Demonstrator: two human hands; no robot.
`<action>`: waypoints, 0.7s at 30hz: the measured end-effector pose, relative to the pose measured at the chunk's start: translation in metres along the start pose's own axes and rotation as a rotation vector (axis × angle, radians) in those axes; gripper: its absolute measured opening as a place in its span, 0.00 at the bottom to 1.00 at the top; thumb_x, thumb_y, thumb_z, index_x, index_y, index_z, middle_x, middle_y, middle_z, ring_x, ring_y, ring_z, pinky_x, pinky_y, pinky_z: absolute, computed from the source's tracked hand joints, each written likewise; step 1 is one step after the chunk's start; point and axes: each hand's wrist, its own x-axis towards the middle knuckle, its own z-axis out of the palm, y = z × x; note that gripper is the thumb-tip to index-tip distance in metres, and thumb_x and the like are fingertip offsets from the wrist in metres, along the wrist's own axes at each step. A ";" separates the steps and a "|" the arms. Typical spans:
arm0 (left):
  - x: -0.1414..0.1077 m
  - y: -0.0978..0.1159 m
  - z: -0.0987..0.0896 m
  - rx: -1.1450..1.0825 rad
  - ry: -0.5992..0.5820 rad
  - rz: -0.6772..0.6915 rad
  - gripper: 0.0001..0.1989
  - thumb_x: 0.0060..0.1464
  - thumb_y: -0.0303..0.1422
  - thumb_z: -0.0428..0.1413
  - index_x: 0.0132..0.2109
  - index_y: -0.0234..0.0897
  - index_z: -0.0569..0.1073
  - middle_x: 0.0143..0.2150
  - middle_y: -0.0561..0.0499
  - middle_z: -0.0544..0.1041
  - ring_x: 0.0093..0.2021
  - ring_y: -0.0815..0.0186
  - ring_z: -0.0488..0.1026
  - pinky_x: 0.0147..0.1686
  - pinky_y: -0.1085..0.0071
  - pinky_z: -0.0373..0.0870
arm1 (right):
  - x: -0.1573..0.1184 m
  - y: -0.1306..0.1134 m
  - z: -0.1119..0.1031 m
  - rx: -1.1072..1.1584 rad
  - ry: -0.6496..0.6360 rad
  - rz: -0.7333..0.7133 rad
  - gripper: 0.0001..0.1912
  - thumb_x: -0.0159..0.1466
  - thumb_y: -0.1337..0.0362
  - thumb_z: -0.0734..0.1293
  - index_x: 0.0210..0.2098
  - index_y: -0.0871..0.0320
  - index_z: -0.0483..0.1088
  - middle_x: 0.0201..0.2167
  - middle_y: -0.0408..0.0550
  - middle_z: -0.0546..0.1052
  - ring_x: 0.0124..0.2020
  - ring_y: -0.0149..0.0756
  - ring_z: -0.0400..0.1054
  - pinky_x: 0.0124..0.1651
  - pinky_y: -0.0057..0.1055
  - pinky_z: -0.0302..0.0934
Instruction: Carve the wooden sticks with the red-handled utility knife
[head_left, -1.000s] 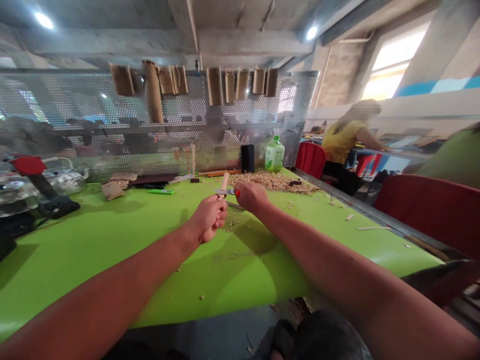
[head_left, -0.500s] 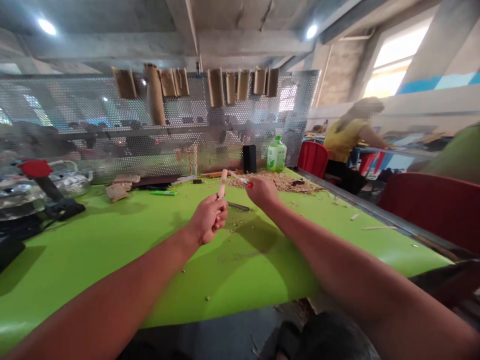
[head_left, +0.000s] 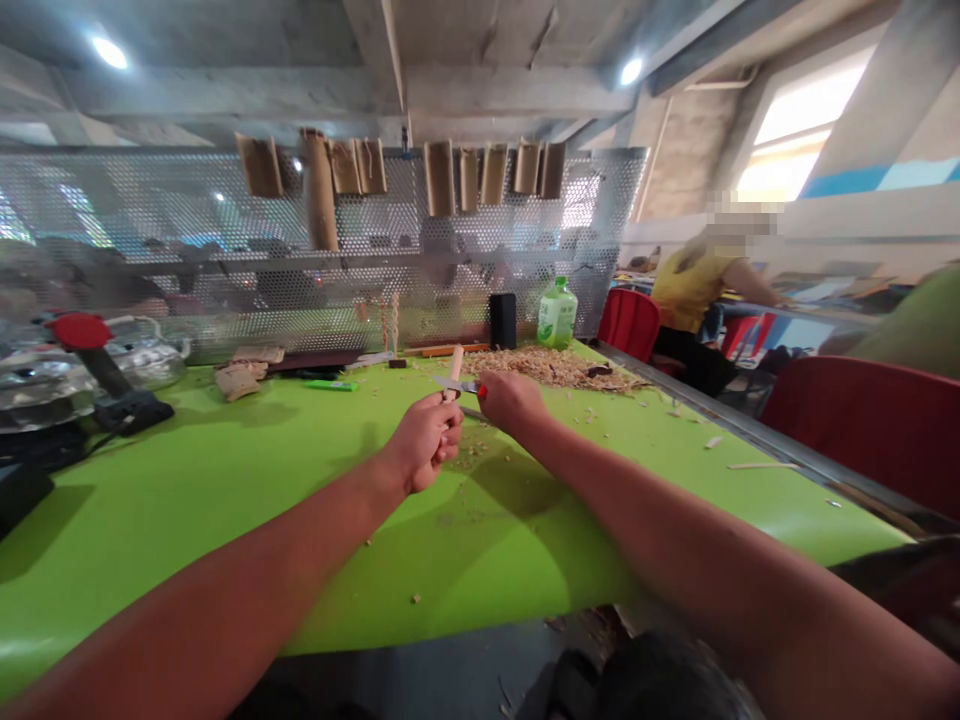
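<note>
My left hand (head_left: 429,440) is closed around the lower part of a pale wooden stick (head_left: 456,363), which points up and slightly right above the table. My right hand (head_left: 513,402) grips a knife (head_left: 469,388) with a red part at the handle. Its blade reaches left and lies across the stick, just above my left fingers. Under the hands, a thin dark metal tool (head_left: 474,414) rests on the green tabletop (head_left: 300,520), partly hidden by my hands. Small wood chips lie scattered around it.
A heap of wood shavings (head_left: 570,368) spreads behind my right hand, near a green bottle (head_left: 557,315) and a black box (head_left: 502,321). A green cutter (head_left: 331,385) lies left. A red-topped stand (head_left: 82,335) is far left. Someone in yellow (head_left: 686,285) sits beyond the right edge.
My right hand has moved left and slightly down, bringing the knife blade from beyond the stick's tip onto the stick. My left hand still holds the stick. The view has shifted slightly.
</note>
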 end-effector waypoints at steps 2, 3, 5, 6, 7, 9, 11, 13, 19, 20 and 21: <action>0.000 0.001 0.001 -0.006 -0.009 -0.017 0.08 0.48 0.22 0.52 0.33 0.38 0.60 0.22 0.62 0.56 0.14 0.81 0.48 0.12 0.82 0.41 | 0.003 0.001 0.002 0.006 0.005 0.004 0.15 0.66 0.62 0.57 0.41 0.54 0.76 0.38 0.52 0.81 0.39 0.40 0.73 0.38 0.29 0.59; 0.000 0.002 0.001 -0.010 -0.011 -0.029 0.09 0.48 0.22 0.52 0.34 0.38 0.60 0.22 0.62 0.56 0.14 0.81 0.48 0.12 0.82 0.41 | 0.004 0.002 0.003 0.019 0.005 0.014 0.15 0.66 0.62 0.57 0.41 0.54 0.76 0.38 0.53 0.80 0.40 0.41 0.73 0.39 0.30 0.59; -0.001 0.002 0.002 -0.019 -0.007 -0.053 0.09 0.48 0.21 0.51 0.36 0.38 0.60 0.22 0.62 0.56 0.14 0.81 0.47 0.12 0.83 0.41 | 0.009 0.005 0.005 0.051 -0.003 0.051 0.16 0.66 0.61 0.58 0.43 0.54 0.76 0.41 0.54 0.80 0.44 0.42 0.73 0.42 0.31 0.60; -0.004 0.002 0.003 -0.021 -0.003 -0.063 0.10 0.49 0.21 0.51 0.37 0.38 0.61 0.22 0.62 0.55 0.14 0.81 0.46 0.11 0.83 0.41 | 0.011 0.010 0.005 0.068 -0.012 0.091 0.16 0.66 0.61 0.58 0.44 0.54 0.76 0.42 0.54 0.80 0.45 0.42 0.73 0.44 0.31 0.60; -0.007 0.002 0.004 -0.015 -0.013 -0.072 0.10 0.49 0.21 0.51 0.38 0.37 0.62 0.22 0.62 0.56 0.14 0.80 0.46 0.11 0.82 0.41 | 0.014 0.018 0.004 0.082 -0.026 0.148 0.17 0.66 0.61 0.58 0.44 0.55 0.76 0.42 0.55 0.80 0.45 0.42 0.73 0.44 0.31 0.60; -0.015 0.000 0.008 0.003 -0.078 -0.083 0.11 0.51 0.24 0.52 0.42 0.37 0.64 0.23 0.61 0.58 0.14 0.80 0.47 0.10 0.82 0.41 | 0.018 0.040 0.000 0.098 -0.063 0.305 0.18 0.66 0.62 0.58 0.43 0.58 0.77 0.41 0.59 0.80 0.43 0.43 0.74 0.41 0.31 0.62; -0.021 -0.001 0.011 0.007 -0.222 -0.076 0.13 0.54 0.29 0.54 0.47 0.37 0.65 0.26 0.60 0.61 0.15 0.79 0.49 0.10 0.81 0.43 | 0.021 0.065 -0.004 0.098 -0.086 0.445 0.19 0.66 0.63 0.57 0.42 0.64 0.78 0.39 0.65 0.79 0.40 0.46 0.75 0.37 0.33 0.63; -0.023 -0.001 0.011 -0.030 -0.208 -0.021 0.14 0.53 0.28 0.54 0.47 0.37 0.65 0.25 0.60 0.60 0.15 0.79 0.49 0.10 0.82 0.43 | 0.023 0.080 -0.008 0.090 -0.059 0.518 0.22 0.67 0.61 0.55 0.47 0.65 0.76 0.43 0.66 0.78 0.41 0.48 0.74 0.36 0.34 0.62; -0.001 -0.001 -0.004 -0.004 -0.030 -0.005 0.07 0.51 0.26 0.54 0.35 0.37 0.61 0.24 0.60 0.59 0.15 0.80 0.49 0.11 0.82 0.43 | 0.014 0.032 0.001 0.084 0.051 0.214 0.18 0.67 0.56 0.57 0.44 0.53 0.76 0.39 0.52 0.80 0.39 0.42 0.73 0.37 0.30 0.59; 0.002 -0.002 -0.006 -0.004 -0.014 0.009 0.08 0.50 0.26 0.54 0.34 0.37 0.61 0.24 0.60 0.59 0.15 0.81 0.50 0.11 0.82 0.43 | 0.011 0.020 0.003 0.068 0.039 0.150 0.17 0.67 0.57 0.57 0.42 0.53 0.76 0.38 0.52 0.80 0.38 0.41 0.73 0.36 0.30 0.58; 0.004 -0.002 -0.008 -0.002 -0.003 0.023 0.08 0.50 0.25 0.55 0.34 0.38 0.60 0.24 0.60 0.59 0.15 0.81 0.50 0.11 0.82 0.43 | 0.008 0.010 0.005 0.050 0.022 0.097 0.16 0.66 0.57 0.58 0.41 0.54 0.76 0.37 0.51 0.80 0.37 0.40 0.72 0.35 0.29 0.57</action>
